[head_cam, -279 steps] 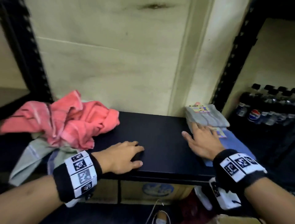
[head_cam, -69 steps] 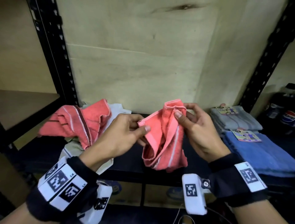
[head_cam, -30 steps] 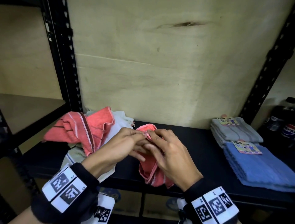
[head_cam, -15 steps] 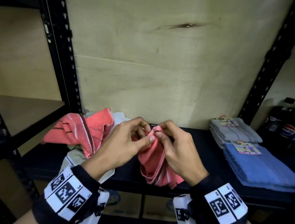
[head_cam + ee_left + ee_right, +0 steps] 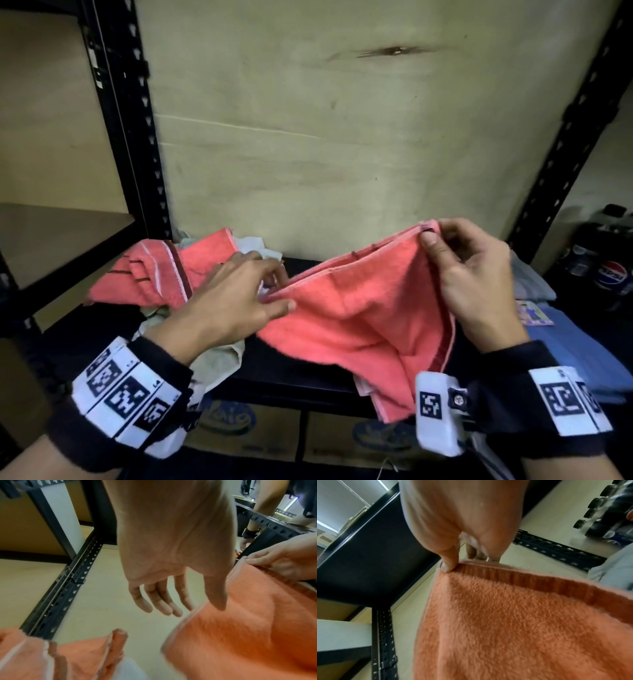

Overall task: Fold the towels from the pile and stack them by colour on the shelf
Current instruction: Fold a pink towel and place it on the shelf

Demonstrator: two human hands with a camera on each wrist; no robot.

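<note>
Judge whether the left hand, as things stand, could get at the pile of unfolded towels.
Probably yes: the left hand is right beside the pile with nothing between, though it is touching the coral towel's edge.

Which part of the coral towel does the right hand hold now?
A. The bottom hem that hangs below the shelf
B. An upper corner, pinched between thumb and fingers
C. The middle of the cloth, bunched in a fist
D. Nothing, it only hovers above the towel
B: the right hand pinches the upper corner of the coral towel between thumb and fingers, seen in both head and right wrist views.
</note>
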